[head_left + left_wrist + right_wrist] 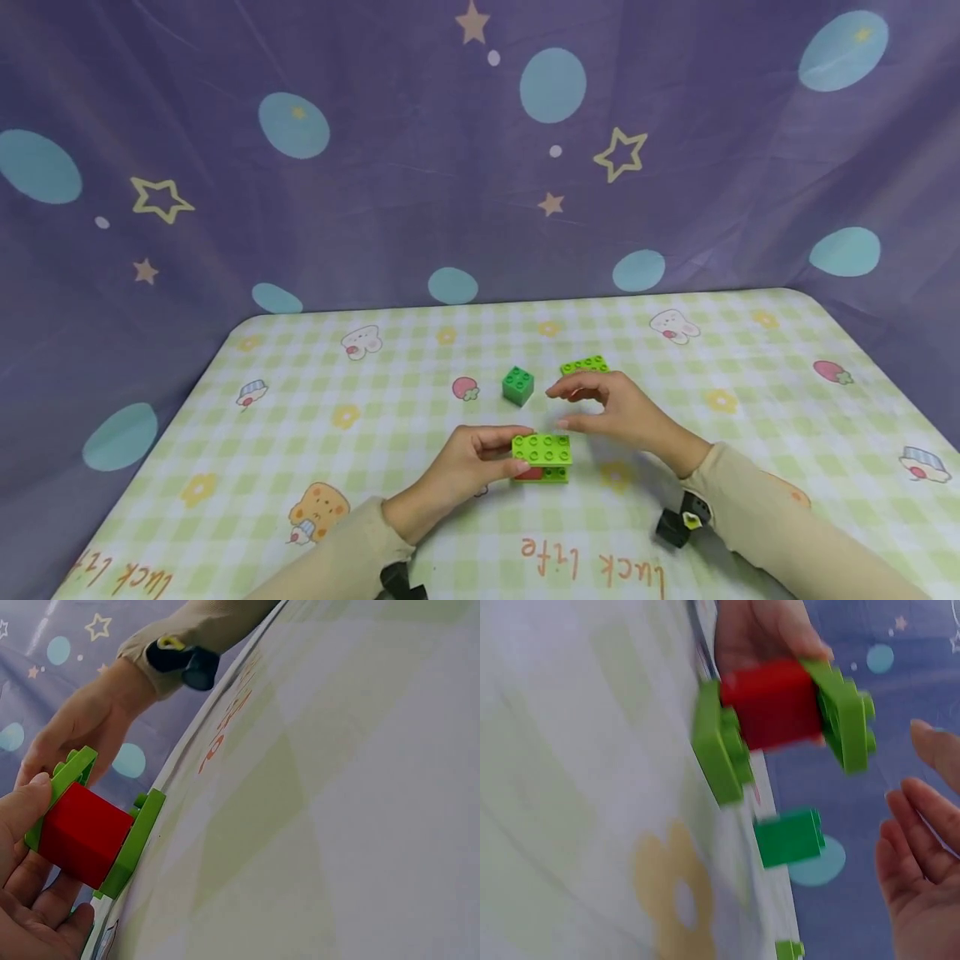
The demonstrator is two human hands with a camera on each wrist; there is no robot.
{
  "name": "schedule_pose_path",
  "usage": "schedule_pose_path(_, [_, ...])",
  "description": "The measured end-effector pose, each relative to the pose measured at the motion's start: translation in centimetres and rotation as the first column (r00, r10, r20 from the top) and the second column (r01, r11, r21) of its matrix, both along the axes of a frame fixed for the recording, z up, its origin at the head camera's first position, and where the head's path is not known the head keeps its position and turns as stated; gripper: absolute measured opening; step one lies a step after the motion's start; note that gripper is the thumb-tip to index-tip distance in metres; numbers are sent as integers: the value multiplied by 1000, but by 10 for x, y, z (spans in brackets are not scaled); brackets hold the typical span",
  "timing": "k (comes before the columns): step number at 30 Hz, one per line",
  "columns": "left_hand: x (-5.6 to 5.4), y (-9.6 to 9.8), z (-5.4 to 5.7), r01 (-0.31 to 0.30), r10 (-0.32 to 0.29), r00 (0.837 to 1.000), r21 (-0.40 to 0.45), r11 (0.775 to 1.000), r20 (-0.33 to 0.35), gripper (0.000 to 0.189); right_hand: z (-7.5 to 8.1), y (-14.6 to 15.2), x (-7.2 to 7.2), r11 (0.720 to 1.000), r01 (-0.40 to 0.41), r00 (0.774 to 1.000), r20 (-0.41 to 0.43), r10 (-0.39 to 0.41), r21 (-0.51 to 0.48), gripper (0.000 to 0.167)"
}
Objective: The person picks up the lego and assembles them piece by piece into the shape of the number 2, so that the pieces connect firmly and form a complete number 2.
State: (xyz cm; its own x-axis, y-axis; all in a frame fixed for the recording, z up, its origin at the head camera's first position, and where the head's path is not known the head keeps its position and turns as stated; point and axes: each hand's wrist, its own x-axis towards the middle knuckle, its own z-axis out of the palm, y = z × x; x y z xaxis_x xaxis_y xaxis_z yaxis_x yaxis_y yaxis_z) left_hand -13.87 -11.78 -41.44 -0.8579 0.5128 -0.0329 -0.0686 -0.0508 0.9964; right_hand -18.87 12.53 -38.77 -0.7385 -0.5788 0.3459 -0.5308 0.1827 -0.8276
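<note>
A small stack of toy building bricks stands at the table's front middle: a light green studded plate [542, 450] on top, a red brick [772, 703] in the middle and another light green plate [718, 746] below. In both wrist views the top plate slants against the red brick. My left hand [468, 462] grips the stack at its left end, thumb on the near edge of the top plate. To the right and slightly behind, my right hand [615, 408] hovers with relaxed, parted fingers and holds nothing.
A dark green square brick [517, 387] stands on the table behind the stack. Farther right, a third light green plate [585, 365] lies partly hidden behind my right hand. A checked cloth [405, 358] covers the table, with a purple curtain [390, 208] behind it.
</note>
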Motion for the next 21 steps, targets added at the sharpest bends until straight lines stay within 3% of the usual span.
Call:
schedule_pose_path(7, [0, 0, 0, -5, 5, 1000, -4, 1000, 2, 43, -1, -3, -30, 1000, 12, 1000, 1, -12, 25, 33])
schedule_pose_path(14, [-1, 0, 0, -13, 13, 1000, -13, 1000, 21, 43, -1, -12, -59, 997, -56, 991, 121, 50, 47, 38])
schedule_pose_path(21, [-1, -1, -1, -5, 5, 1000, 2, 1000, 29, 43, -5, -20, -76, 990, -126, 978, 177, 113, 64, 43])
